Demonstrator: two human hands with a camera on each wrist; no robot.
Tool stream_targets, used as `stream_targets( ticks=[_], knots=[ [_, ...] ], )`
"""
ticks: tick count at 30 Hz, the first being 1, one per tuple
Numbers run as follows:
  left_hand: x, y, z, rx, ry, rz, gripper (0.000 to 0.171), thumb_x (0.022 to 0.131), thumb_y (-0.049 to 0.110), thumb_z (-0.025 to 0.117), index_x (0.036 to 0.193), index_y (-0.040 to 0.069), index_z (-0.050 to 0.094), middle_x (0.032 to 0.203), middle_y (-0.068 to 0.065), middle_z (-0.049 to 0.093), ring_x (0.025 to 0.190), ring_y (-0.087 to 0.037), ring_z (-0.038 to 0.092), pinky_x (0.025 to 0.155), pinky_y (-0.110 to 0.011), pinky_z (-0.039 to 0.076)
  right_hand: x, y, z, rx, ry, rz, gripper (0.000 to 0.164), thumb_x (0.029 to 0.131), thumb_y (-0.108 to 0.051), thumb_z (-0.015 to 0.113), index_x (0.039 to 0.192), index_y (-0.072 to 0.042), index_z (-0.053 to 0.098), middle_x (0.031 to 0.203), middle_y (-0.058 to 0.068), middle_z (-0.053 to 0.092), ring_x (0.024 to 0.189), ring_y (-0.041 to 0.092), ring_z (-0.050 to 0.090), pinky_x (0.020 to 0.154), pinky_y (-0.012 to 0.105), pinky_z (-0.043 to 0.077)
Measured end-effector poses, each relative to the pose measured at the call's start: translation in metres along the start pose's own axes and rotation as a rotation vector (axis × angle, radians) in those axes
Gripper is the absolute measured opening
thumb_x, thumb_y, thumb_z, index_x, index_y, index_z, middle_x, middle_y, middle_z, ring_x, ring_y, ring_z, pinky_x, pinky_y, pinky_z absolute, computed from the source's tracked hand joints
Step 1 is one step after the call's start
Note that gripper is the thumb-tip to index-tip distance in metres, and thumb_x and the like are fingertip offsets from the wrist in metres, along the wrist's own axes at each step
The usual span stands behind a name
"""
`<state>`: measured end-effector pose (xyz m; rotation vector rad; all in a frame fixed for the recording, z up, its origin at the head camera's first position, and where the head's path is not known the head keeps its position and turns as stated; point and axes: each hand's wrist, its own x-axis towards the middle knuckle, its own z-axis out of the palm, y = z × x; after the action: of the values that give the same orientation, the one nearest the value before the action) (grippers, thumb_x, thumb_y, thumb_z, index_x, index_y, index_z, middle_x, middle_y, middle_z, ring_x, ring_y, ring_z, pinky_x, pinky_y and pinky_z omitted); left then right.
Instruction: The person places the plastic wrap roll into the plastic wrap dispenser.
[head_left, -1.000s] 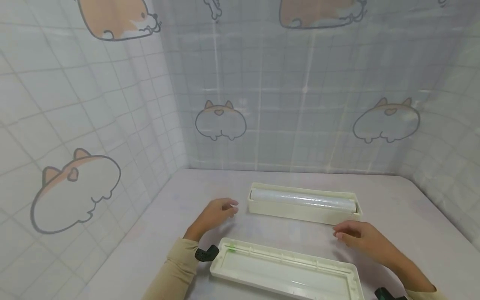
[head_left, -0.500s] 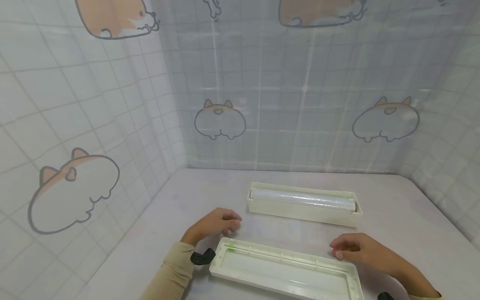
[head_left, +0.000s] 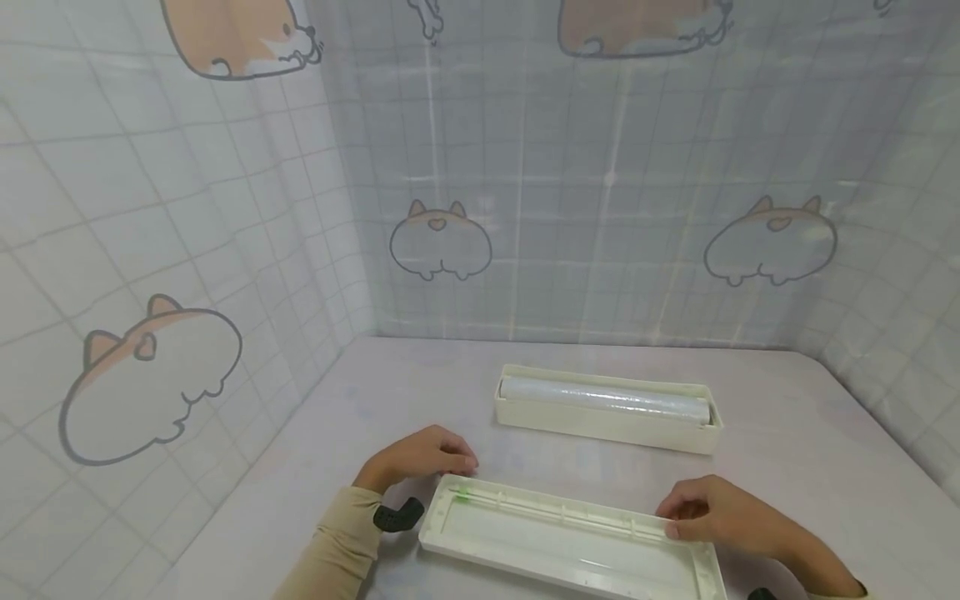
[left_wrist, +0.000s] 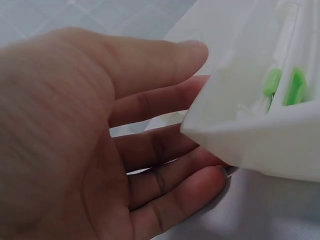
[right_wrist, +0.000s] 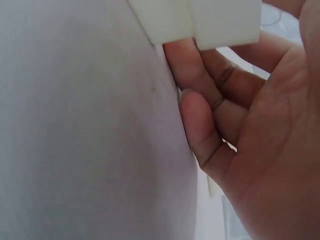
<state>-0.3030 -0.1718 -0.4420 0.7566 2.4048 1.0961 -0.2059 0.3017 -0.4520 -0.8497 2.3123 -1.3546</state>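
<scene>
Right hand (head_left: 712, 517) pinches the upturned lid (head_left: 570, 542), likely for firm control; left hand (head_left: 420, 454), relaxed, curves loosely beside another corner.

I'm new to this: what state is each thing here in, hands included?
Storage box: open at the top.
Cling film roll: lying lengthwise inside the box.
Lid: off the box, ribbed side up.
Green slider: near the lid's left end.
Left hand: at the lid's far left corner, thumb free.
Right hand: gripping the lid's far rim.
</scene>
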Motion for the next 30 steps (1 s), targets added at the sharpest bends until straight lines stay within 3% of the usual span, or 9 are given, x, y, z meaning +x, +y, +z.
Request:
stream_targets(
  ticks=[8, 13, 18, 30],
  knots=[
    [-0.003, 0.0052, -0.0008, 0.044, -0.063, 0.042, 0.021, 0.095, 0.04, 0.066, 0.102, 0.024, 0.079, 0.099, 0.011, 0.073, 0.097, -0.012, 0.064, 0.089, -0.038, 0.05, -0.0007, 0.0007, -0.0004, -0.071, 0.037, -0.004, 0.014, 0.098, -0.015, 0.064, 0.099, -0.018, 0.078, 0.09, -0.003, 0.071, 0.082, 0.009, 0.06, 0.066, 0.027, 0.049],
    [-0.005, 0.0063, 0.0017, 0.029, -0.107, 0.032, 0.017, 0.092, 0.036, 0.071, 0.102, 0.026, 0.079, 0.1, 0.011, 0.073, 0.097, -0.011, 0.066, 0.087, -0.035, 0.052, 0.0004, -0.0005, 0.0001, -0.112, 0.059, -0.022, 0.018, 0.099, -0.015, 0.062, 0.096, -0.018, 0.079, 0.087, -0.006, 0.07, 0.079, 0.007, 0.058, 0.064, 0.026, 0.047],
    [-0.0052, 0.0052, 0.0035, -0.002, -0.13, 0.029, 0.016, 0.088, 0.032, 0.076, 0.101, 0.023, 0.079, 0.097, 0.009, 0.074, 0.092, -0.014, 0.068, 0.084, -0.032, 0.053, 0.0011, -0.0006, 0.002, -0.111, 0.073, 0.016, 0.017, 0.1, -0.015, 0.061, 0.098, -0.016, 0.078, 0.088, -0.006, 0.071, 0.079, 0.006, 0.058, 0.064, 0.026, 0.049],
    [-0.0036, 0.0034, 0.0035, 0.014, -0.06, 0.043, 0.015, 0.087, 0.029, 0.077, 0.097, 0.019, 0.082, 0.094, 0.007, 0.075, 0.09, -0.013, 0.068, 0.082, -0.032, 0.053, 0.0038, -0.0006, 0.0024, -0.091, 0.121, 0.048, 0.017, 0.101, -0.017, 0.061, 0.099, -0.013, 0.077, 0.089, -0.004, 0.072, 0.079, 0.009, 0.061, 0.065, 0.027, 0.052]
  ],
)
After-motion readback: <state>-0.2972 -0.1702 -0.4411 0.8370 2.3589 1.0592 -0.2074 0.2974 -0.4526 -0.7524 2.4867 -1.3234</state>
